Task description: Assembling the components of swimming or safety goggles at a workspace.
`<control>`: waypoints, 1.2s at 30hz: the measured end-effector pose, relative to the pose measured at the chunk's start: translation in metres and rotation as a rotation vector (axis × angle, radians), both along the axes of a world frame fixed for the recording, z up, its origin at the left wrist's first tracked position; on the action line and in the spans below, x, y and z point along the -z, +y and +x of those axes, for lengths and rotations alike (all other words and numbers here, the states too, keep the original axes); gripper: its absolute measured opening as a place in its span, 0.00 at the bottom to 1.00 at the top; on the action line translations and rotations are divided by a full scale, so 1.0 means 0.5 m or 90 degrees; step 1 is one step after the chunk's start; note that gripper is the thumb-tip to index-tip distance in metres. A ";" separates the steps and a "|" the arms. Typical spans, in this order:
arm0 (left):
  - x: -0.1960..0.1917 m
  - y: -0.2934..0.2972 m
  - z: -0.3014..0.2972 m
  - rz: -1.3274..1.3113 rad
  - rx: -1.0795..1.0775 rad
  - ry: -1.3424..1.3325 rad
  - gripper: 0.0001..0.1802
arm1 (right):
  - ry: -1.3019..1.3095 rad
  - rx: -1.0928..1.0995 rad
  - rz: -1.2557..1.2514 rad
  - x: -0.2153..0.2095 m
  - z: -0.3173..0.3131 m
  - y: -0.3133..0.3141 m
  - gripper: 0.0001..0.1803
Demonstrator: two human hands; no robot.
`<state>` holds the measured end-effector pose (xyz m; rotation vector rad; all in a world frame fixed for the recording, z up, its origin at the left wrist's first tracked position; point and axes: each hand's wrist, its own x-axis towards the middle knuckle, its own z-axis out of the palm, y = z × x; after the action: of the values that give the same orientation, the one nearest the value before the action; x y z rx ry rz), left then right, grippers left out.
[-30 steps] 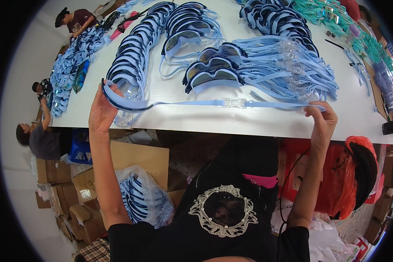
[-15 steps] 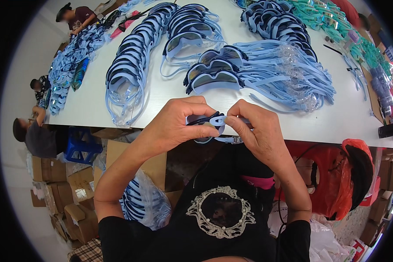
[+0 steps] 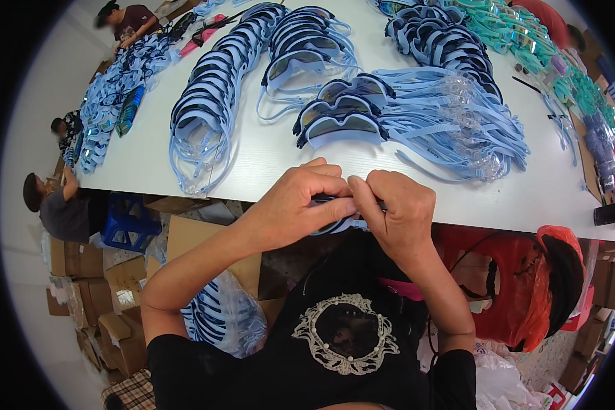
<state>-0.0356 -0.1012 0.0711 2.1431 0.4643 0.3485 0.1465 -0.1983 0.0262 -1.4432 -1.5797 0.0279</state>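
Observation:
At the table's front edge, both my hands hold one pair of swim goggles (image 3: 333, 226), light blue with a dark frame. My left hand (image 3: 301, 203) is closed around the lens part, thumb on the near side. My right hand (image 3: 398, 208) is closed at the goggles' right end, its thumb nearly touching the left thumb. My fingers cover most of the goggles and the joint between frame and strap. Just beyond lie several similar goggles (image 3: 342, 128) in a stack, their pale blue straps (image 3: 451, 126) spread to the right with clear clips.
The white table (image 3: 253, 171) carries rows of blue goggles (image 3: 208, 96), a dark blue pile (image 3: 437, 41) and green goggles (image 3: 519, 31). A black cylinder (image 3: 609, 214) stands at the right edge. Below are cardboard boxes (image 3: 119, 342), a blue stool (image 3: 131, 222) and a red stool (image 3: 512, 266). People work at the far left.
My hands have come together at the goggles' right end. The light blue strap tab that showed between my fingers is now covered. The view has shifted slightly.

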 end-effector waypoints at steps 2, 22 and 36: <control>0.010 -0.001 0.003 0.000 -0.008 -0.012 0.11 | 0.022 0.030 0.041 0.030 0.008 0.029 0.20; 0.001 0.291 -0.107 -0.324 -0.159 -0.132 0.44 | 0.970 -0.372 -0.260 -0.070 0.024 0.338 0.19; 0.138 0.375 -0.026 0.348 -0.419 0.024 0.27 | -0.217 0.040 -0.108 -0.014 0.215 0.562 0.13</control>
<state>-0.0487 0.0862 0.0019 2.4659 1.2151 0.8837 0.2538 0.0827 0.0334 -1.6976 -1.8397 -0.1305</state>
